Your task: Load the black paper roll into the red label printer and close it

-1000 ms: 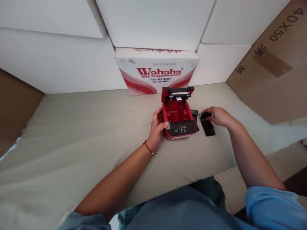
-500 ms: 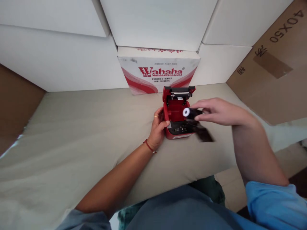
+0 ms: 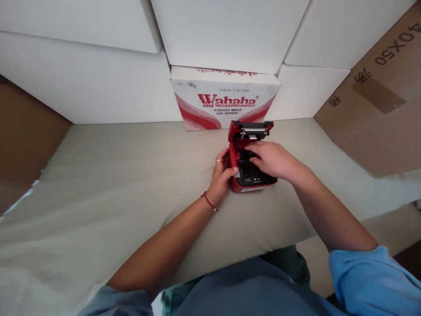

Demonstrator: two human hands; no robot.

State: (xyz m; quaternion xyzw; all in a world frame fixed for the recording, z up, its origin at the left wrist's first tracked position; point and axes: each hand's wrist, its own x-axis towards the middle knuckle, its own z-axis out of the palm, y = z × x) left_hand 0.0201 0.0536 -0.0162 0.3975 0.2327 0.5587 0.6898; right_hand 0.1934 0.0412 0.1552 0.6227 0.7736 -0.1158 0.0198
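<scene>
A small red and black label printer (image 3: pixel 251 180) stands on the cloth-covered surface with its lid (image 3: pixel 251 131) raised. My left hand (image 3: pixel 221 179) is closed around the printer's left side, thumb on the front corner. Down inside the printer's bay, my right hand (image 3: pixel 274 160) has its fingers curled on a black roll (image 3: pixel 245 163). Most of that roll is hidden by the fingers and the dark interior.
A white and red Wahaha water carton (image 3: pixel 226 101) stands right behind the printer. White boxes (image 3: pixel 115 83) form a wall at the back. Brown cardboard (image 3: pixel 378 123) rises at the right, and another brown panel (image 3: pixel 29 140) at the left.
My right hand has moved left and down, bringing the black roll from above the printer's right front into its bay. My left hand keeps its hold on the printer.
</scene>
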